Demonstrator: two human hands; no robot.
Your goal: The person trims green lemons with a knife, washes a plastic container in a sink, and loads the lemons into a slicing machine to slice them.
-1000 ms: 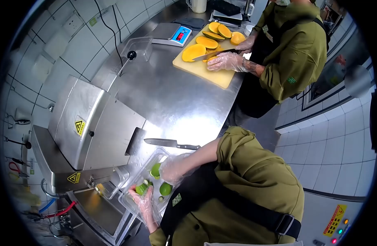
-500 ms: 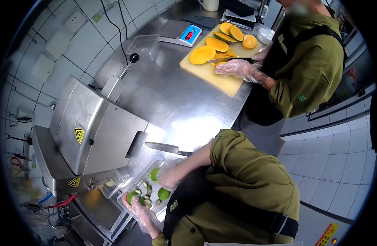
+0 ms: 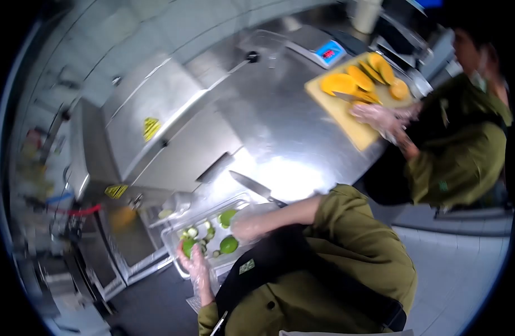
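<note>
My left hand [image 3: 197,265], in a clear plastic glove, is closed around a green lime [image 3: 189,247] at the near left of a clear tray [image 3: 176,267]. My right hand [image 3: 251,223], gloved too, is over the tray's right side beside another lime [image 3: 228,218]; its fingers are smeared by motion, so whether it grips anything cannot be told. A third lime [image 3: 229,244] lies between my hands. Several small cut green-and-white pieces [image 3: 209,233] are scattered in the tray. A knife [image 3: 251,185] rests on the steel table just beyond my right forearm.
A large steel machine [image 3: 184,148] with warning labels stands to the left. At the upper right a co-worker in an olive top works at a cutting board [image 3: 347,124] with mango pieces [image 3: 339,84] and a knife. A digital scale [image 3: 326,54] sits behind it.
The view has swung, shifting the table, machine and co-worker within the frame, and is blurrier. My left hand still holds its lime; my right hand stays over the tray's right side.
</note>
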